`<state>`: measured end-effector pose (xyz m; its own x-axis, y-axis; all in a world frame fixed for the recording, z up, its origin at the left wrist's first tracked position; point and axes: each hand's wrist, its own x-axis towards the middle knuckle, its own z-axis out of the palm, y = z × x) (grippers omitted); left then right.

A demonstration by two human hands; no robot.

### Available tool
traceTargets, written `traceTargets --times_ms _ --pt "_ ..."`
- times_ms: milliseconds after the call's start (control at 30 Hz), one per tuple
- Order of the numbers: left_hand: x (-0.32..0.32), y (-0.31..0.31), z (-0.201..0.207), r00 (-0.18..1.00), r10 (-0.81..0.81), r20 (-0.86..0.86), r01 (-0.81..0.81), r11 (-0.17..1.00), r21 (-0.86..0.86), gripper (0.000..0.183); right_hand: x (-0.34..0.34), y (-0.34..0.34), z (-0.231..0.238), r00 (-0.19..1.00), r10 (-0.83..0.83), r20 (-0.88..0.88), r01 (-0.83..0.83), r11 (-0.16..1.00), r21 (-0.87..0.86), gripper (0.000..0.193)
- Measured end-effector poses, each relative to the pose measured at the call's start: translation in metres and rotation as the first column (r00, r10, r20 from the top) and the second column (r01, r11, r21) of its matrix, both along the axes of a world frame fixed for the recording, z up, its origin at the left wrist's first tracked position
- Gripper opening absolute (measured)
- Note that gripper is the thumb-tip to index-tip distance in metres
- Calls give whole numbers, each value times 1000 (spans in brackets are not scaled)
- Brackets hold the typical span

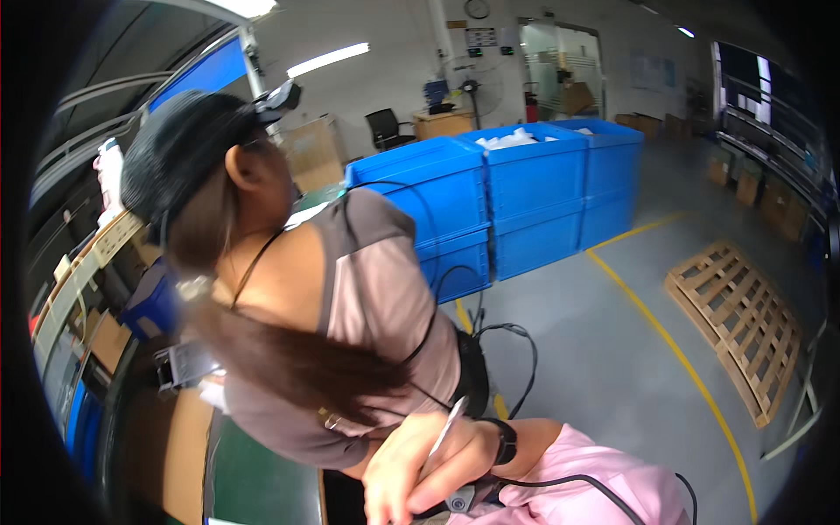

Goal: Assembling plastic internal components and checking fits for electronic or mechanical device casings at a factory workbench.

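My right hand (424, 464) reaches in from the lower right with a black watch (505, 442) on its wrist. Its fingers are closed around a slim, silvery pen-like stick (446, 429), whose upper end sticks out between thumb and forefinger. The lower end is hidden in the hand. Just below the wrist is a small dark device with a round lens (459, 503). My left hand does not show. Directly beyond my hand, a co-worker (376, 262) in a dark cap and brown-pink top is turned away.
A green worktop (262, 472) lies at lower left, beside brown cardboard (186, 455). Stacked blue crates (534, 188) stand beyond the co-worker. Black cables (516, 331) hang near the co-worker's back. A wooden pallet (735, 324) lies on the floor at right, past a yellow line (674, 354).
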<state>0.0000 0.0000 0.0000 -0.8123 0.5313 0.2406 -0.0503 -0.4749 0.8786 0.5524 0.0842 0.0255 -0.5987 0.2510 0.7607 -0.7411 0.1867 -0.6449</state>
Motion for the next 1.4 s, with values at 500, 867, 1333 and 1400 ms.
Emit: traceTargets --times_ms 500,867,1333,1400 --pt "17 -277 -53 955 -296 -30 297 950 94 38 -84 31 36 694 -301 654 -162 820 549 13" --pt "53 -150 -35 959 208 195 -211 977 -3 47 -38 -1 66 452 -377 809 79 920 384 11" --pt "263 260 -45 808 -526 267 420 831 365 48 -109 2 67 602 -565 565 313 817 483 10" --pt "273 315 -36 825 -494 274 373 841 392 49 -141 7 67 535 -553 639 379 833 403 9"
